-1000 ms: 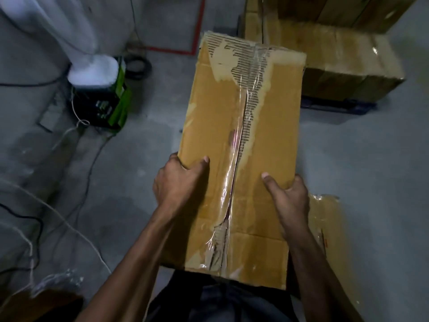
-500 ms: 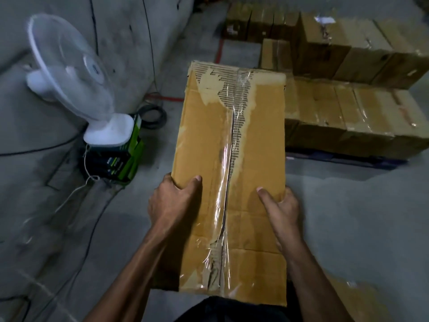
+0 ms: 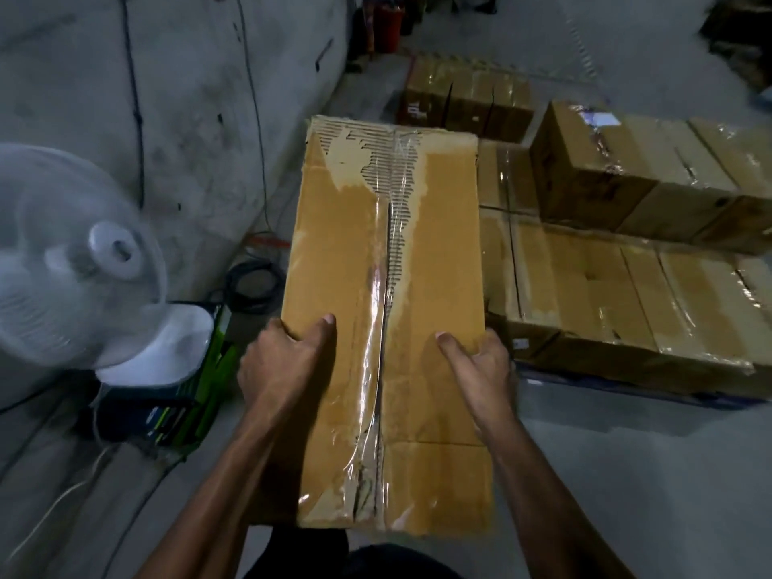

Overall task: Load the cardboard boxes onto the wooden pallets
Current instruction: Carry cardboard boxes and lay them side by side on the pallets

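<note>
A long taped cardboard box (image 3: 434,261) with torn paper at its far end is held up in front of me. My left hand (image 3: 284,361) grips its left edge, thumb on top. My right hand (image 3: 480,365) grips its right edge, thumb on top as well. To the right, several cardboard boxes (image 3: 585,286) lie in a row on a dark pallet (image 3: 626,392), with a second layer of boxes (image 3: 626,169) stacked behind.
A white fan (image 3: 71,261) stands at the left on a green-and-black box (image 3: 184,403). A coiled black cable (image 3: 255,286) lies by the grey wall (image 3: 188,98). More boxes (image 3: 463,98) stand further back. Grey concrete floor (image 3: 626,474) lies at the lower right.
My view has lifted and come closer to the pallet with the box held in both hands. The loaded boxes appear larger, and the fan has slid to the left edge.
</note>
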Tool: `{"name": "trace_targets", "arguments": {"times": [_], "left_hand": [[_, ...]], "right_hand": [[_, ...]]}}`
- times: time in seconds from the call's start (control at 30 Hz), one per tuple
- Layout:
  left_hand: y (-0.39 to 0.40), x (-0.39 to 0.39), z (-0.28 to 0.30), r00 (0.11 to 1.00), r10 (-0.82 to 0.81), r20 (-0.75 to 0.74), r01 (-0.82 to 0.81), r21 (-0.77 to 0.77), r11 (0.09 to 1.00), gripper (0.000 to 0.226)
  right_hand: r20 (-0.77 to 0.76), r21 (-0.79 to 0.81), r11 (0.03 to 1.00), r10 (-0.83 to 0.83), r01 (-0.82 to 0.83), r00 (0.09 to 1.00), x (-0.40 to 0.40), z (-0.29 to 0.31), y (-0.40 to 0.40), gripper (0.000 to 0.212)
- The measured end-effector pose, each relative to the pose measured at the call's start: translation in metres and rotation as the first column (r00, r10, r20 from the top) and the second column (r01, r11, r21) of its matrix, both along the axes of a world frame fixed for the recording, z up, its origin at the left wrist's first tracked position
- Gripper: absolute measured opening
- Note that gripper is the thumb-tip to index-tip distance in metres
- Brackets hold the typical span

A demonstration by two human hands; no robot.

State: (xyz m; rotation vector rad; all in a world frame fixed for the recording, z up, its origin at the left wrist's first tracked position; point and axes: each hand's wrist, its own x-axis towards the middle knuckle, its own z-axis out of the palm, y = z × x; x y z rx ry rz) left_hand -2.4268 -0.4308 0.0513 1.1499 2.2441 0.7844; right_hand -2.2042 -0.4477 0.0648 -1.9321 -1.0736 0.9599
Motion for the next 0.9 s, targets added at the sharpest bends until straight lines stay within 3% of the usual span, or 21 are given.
{"name": "trace_targets", "arguments": {"times": [0.1,0.37,0.63,0.73,0.9], "left_hand": [[0.090,-0.012,-0.007,0.999,-0.045,-0.020,0.046,0.007,0.999,0.073],[0.317,-0.034,0.022,0.964,-0.265,-0.033,0.265,0.013,0.964,0.066],[0.522,0.018,0.025,0.919,-0.392,0.030,0.390,0.057,0.919,0.052],[0.609,0.042,0.015,0.917,-0.392,0.069,0.386,0.082,0.919,0.058],[0.742,0.076,0.031,0.915,-0.402,0.045,0.398,0.073,0.914,0.071]], "right_hand": [[-0.015,0.006,0.998,-0.065,0.065,0.998,-0.018,-0.005,0.082,0.064],[0.022,-0.042,0.982,-0.181,0.182,0.983,-0.033,0.021,0.278,0.052],[0.001,0.026,0.966,-0.257,0.256,0.967,0.009,0.005,0.460,0.077],[-0.006,0.028,0.948,-0.317,0.317,0.948,0.029,-0.008,0.544,0.068],[-0.044,0.022,0.935,-0.354,0.355,0.934,0.064,0.012,0.673,0.070]]}}
